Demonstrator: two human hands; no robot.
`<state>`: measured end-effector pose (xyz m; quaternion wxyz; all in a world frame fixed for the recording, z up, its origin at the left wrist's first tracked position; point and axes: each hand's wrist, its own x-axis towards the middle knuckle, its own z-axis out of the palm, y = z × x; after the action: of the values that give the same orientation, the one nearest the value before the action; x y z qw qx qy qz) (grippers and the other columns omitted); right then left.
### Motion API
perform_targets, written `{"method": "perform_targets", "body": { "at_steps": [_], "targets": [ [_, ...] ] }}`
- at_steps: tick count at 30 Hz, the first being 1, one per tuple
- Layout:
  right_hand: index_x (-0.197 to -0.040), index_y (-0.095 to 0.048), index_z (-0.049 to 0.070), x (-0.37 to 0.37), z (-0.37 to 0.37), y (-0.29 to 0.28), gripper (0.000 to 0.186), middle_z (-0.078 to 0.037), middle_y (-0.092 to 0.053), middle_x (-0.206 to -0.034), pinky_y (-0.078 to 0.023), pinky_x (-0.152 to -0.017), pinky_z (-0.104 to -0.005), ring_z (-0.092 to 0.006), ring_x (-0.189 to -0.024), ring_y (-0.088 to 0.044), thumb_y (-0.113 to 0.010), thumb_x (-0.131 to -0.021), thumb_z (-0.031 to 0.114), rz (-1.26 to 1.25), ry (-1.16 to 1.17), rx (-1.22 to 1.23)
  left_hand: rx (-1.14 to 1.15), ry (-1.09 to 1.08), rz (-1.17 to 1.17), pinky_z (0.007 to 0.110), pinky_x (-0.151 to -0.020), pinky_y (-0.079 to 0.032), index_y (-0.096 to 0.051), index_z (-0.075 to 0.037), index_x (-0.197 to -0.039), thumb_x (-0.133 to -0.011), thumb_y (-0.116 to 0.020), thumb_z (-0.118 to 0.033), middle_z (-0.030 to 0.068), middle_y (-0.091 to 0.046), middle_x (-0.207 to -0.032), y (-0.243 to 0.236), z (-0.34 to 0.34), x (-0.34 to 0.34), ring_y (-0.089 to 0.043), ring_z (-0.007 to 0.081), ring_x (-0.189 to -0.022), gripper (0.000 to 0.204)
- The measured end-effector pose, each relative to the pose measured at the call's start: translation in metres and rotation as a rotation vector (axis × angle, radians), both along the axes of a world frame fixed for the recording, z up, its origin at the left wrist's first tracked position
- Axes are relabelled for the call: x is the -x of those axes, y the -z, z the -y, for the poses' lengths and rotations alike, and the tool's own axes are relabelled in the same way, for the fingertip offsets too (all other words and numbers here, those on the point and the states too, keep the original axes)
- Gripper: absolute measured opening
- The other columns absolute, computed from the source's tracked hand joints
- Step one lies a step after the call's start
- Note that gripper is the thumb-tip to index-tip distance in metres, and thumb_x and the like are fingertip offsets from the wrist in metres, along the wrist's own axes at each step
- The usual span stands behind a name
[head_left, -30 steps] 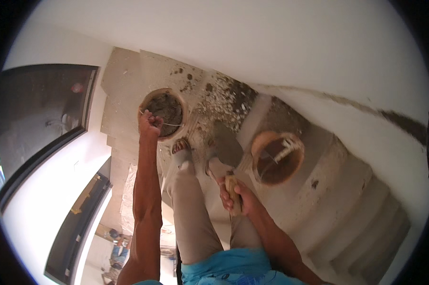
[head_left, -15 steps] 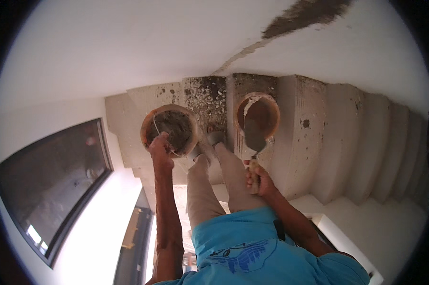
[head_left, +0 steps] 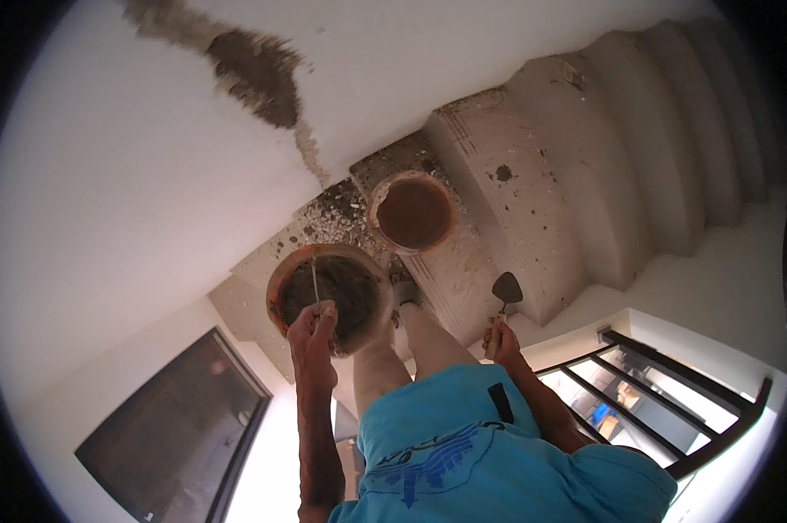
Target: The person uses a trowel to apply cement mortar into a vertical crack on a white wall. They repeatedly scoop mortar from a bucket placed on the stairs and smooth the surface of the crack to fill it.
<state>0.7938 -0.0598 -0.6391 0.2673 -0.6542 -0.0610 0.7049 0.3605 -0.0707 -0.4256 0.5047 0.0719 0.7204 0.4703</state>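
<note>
My left hand (head_left: 313,336) is closed round the thin handle (head_left: 316,281) of a round bucket (head_left: 378,324). Grey-brown wet mortar (head_left: 345,292) fills much of it. The bucket hangs or stands just in front of my legs; whether it touches the step cannot be told. To the right, my right hand (head_left: 503,343) grips a pointed trowel (head_left: 507,289) by its wooden handle, the blade directed away from me and clear of both buckets. A second bucket (head_left: 451,218) with reddish-brown contents, apparently liquid, stands on a step beyond my feet.
Concrete stairs (head_left: 533,209) run off to the right, spattered with debris. White rubble lies by the wall (head_left: 132,157), which bears a dark mortar patch (head_left: 258,77). A black railing (head_left: 664,392) is at lower right, a dark-framed window (head_left: 180,436) at lower left.
My view has swung round, bringing the railing in at the right. The trowel has moved away from the second bucket to the right. The mortar bucket, still held by its handle, looks larger.
</note>
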Motion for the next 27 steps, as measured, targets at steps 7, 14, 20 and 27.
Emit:
{"method": "perform_targets", "body": {
  "at_steps": [7,14,20,27],
  "targets": [
    [-0.122,-0.054,0.009,0.013,0.005,-0.025,0.035,-0.004,-0.054,-0.084,-0.05,-0.064,-0.0312,-0.0142,-0.071,-0.054,-0.049,-0.098,0.034,0.085,0.097,0.058,-0.056,0.456,0.034,0.024,-0.062,-0.041,-0.06,0.005,-0.116,-0.093,-0.061,-0.021,0.0033,-0.061,-0.085,-0.096,-0.067,-0.05,-0.052,0.0073,-0.073,0.035],
    [-0.122,-0.053,0.005,0.019,0.028,-0.012,0.038,-0.007,-0.057,-0.08,-0.049,-0.056,-0.0321,-0.0163,-0.066,-0.056,-0.046,-0.097,0.034,-0.047,0.229,-0.208,-0.227,0.767,0.144,0.022,-0.052,-0.033,-0.064,0.002,-0.108,-0.091,-0.064,-0.024,-0.0048,-0.05,-0.071,-0.09,-0.171,-0.111,-0.043,0.0044,-0.057,0.03],
    [-0.121,-0.053,0.003,0.006,0.058,-0.006,0.04,-0.007,-0.056,-0.078,-0.049,-0.056,-0.0313,-0.0167,-0.063,-0.056,-0.048,-0.095,0.033,0.017,0.182,-0.306,-0.323,0.879,0.171,0.025,-0.048,-0.032,-0.064,-0.003,-0.088,-0.088,-0.067,-0.024,-0.0044,-0.048,-0.066,-0.033,-0.269,-0.187,-0.042,0.0055,-0.056,0.022],
    [-0.121,-0.054,0.004,0.002,0.094,0.005,0.042,-0.008,-0.058,-0.077,-0.051,-0.055,-0.0327,-0.0168,-0.062,-0.058,-0.058,-0.089,0.031,0.052,0.344,-0.169,-0.382,0.904,0.201,0.032,-0.059,-0.048,-0.06,-0.007,-0.083,-0.086,-0.068,-0.018,-0.0018,-0.05,-0.07,0.037,-0.365,-0.234,-0.05,0.0116,-0.061,0.014]
  ]
}}
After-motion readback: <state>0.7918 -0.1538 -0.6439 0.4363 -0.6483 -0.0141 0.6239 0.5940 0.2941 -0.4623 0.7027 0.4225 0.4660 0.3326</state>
